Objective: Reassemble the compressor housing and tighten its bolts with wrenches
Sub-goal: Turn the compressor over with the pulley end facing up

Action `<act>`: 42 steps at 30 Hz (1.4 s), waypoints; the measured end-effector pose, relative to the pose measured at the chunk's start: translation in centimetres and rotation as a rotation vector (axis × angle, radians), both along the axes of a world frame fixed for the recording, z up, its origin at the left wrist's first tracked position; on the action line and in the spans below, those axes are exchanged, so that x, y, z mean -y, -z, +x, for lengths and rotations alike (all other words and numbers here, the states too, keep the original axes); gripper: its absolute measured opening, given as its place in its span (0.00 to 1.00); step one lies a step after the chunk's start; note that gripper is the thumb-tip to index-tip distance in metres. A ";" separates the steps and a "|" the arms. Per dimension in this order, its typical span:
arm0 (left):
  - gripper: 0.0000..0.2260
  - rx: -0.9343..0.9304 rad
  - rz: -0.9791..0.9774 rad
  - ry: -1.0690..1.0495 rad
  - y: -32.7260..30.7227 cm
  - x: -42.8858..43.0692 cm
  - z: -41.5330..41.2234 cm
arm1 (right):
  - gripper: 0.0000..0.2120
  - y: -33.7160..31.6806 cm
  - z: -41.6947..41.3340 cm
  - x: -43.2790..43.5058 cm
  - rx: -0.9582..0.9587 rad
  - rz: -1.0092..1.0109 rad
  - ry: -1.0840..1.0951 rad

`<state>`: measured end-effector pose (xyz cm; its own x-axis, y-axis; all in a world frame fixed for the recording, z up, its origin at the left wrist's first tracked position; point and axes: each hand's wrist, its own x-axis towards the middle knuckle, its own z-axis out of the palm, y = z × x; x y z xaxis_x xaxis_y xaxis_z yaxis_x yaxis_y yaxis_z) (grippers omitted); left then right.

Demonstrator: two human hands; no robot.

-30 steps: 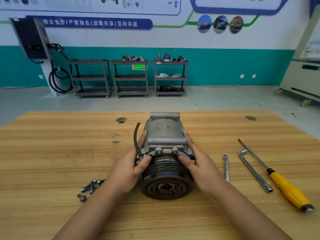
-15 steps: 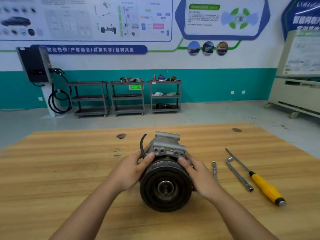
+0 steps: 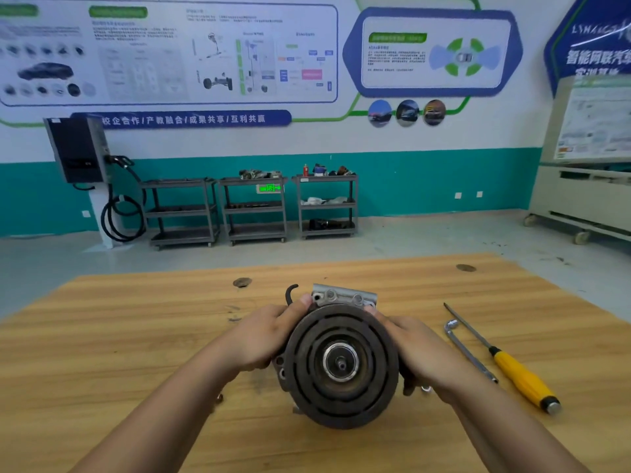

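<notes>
The compressor [image 3: 341, 363] is lifted off the wooden table [image 3: 102, 336] with its dark round pulley face turned toward me. Its grey housing top with bolt holes [image 3: 345, 297] shows behind the pulley, and a black hose end [image 3: 290, 293] curls up at its left. My left hand [image 3: 263, 339] grips the compressor's left side. My right hand [image 3: 420, 353] grips its right side. An L-shaped socket wrench [image 3: 469, 351] and a yellow-handled screwdriver [image 3: 519, 377] lie on the table to the right. The loose bolts are hidden apart from a glimpse [image 3: 218, 399] beside my left forearm.
The table's far edge lies just beyond the compressor, with two dark knots [image 3: 241, 282] in the wood. Three grey shelf carts [image 3: 252, 209] stand by the teal wall across the floor. A white wheeled cabinet [image 3: 580, 199] stands at the right.
Both hands have tilted and raised the compressor from lying flat on the table, so its pulley face now points at me. My view has risen toward the wall.
</notes>
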<state>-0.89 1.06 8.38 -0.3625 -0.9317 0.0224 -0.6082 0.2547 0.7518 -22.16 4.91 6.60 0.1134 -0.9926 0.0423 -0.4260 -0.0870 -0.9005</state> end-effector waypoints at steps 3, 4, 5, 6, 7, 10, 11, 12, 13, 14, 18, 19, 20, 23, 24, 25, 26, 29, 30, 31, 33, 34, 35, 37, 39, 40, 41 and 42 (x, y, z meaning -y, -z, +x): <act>0.30 0.000 0.106 0.027 -0.7 1.4 0.1 | 0.29 -0.6 -0.1 1.3 -0.008 0.048 0.017; 0.32 0.005 0.127 0.031 -0.8 2.0 0.2 | 0.29 -0.8 -0.1 1.7 -0.016 0.063 0.017; 0.33 0.007 0.138 0.032 -0.8 2.5 0.2 | 0.30 -0.9 -0.2 2.2 -0.023 0.080 0.016; 0.33 0.002 0.139 0.029 -0.7 2.9 0.2 | 0.30 -1.0 -0.3 2.6 -0.027 0.096 0.018; 0.33 -0.008 0.134 0.024 -0.5 3.3 0.2 | 0.30 -1.1 -0.3 3.0 -0.030 0.112 0.021; 0.31 -0.062 0.142 0.006 -0.1 4.3 0.1 | 0.30 -1.3 -0.5 4.2 -0.036 0.146 0.013; 0.32 -0.072 0.157 0.001 0.0 4.7 0.1 | 0.30 -1.3 -0.5 4.5 -0.037 0.154 0.007; 0.34 -0.071 0.175 -0.001 0.2 5.1 0.2 | 0.30 -1.4 -0.6 4.9 -0.036 0.162 0.002; 0.34 -0.061 0.194 -0.001 0.4 5.5 0.2 | 0.30 -1.3 -0.6 5.3 -0.033 0.169 -0.002; 0.31 -0.055 0.210 -0.002 0.6 5.9 0.3 | 0.31 -1.3 -0.7 5.7 -0.023 0.176 -0.004; 0.29 -0.147 0.269 -0.037 1.4 7.4 0.5 | 0.34 -0.3 -1.0 7.3 0.080 0.199 0.045; 0.30 -0.180 0.284 -0.056 1.6 7.7 0.5 | 0.32 0.1 -1.0 7.7 0.124 0.204 0.060; 0.31 -0.211 0.303 -0.077 1.7 8.1 0.4 | 0.30 0.4 -1.0 8.0 0.173 0.208 0.074; 0.32 -0.257 0.383 -0.146 1.9 9.5 0.2 | 0.26 1.6 -0.7 9.6 0.282 0.234 0.176; 0.31 -0.251 0.403 -0.172 1.9 10.1 0.1 | 0.25 1.9 -0.6 10.3 0.311 0.254 0.219; 0.30 -0.238 0.414 -0.197 1.9 10.6 0.0 | 0.26 2.0 -0.4 11.0 0.340 0.273 0.253; 0.29 -0.228 0.421 -0.221 1.8 11.1 -0.2 | 0.26 2.1 -0.3 11.6 0.366 0.287 0.277; 0.26 -0.229 0.432 -0.261 2.0 12.0 -0.4 | 0.27 2.2 -0.3 13.0 0.397 0.308 0.298; 0.25 -0.233 0.423 -0.261 2.2 12.1 -0.3 | 0.27 2.3 -0.3 13.1 0.401 0.314 0.295; 0.25 -0.239 0.403 -0.262 2.5 12.0 -0.3 | 0.27 2.5 -0.4 13.2 0.405 0.322 0.292; 0.27 -0.272 0.356 -0.283 3.0 11.8 -0.4 | 0.28 2.8 -0.5 13.2 0.420 0.330 0.290; 0.27 -0.298 0.345 -0.304 3.3 11.6 -0.5 | 0.28 3.0 -0.6 13.1 0.426 0.332 0.292; 0.28 -0.323 0.338 -0.328 3.6 11.4 -0.7 | 0.29 3.0 -0.6 13.1 0.435 0.335 0.294; 0.29 -0.371 0.305 -0.384 3.9 10.7 -1.0 | 0.30 3.1 -0.6 13.2 0.461 0.335 0.294; 0.33 -0.393 0.183 -0.435 4.7 10.0 -1.4 | 0.29 3.5 -0.7 13.3 0.500 0.310 0.302; 0.38 -0.419 0.098 -0.450 5.4 9.5 -1.5 | 0.27 3.9 -0.7 13.4 0.527 0.286 0.315; 0.44 -0.460 0.033 -0.446 6.1 9.0 -1.7 | 0.24 4.4 -0.7 13.4 0.557 0.257 0.332; 0.49 -0.501 0.004 -0.422 6.7 8.4 -1.8 | 0.20 5.0 -0.7 13.4 0.597 0.220 0.352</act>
<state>-2.73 -7.36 1.65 0.0880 -0.9921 0.0893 -0.2311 0.0668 0.9706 -22.84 -8.45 1.59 -0.1945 -0.9586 -0.2078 0.1747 0.1746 -0.9690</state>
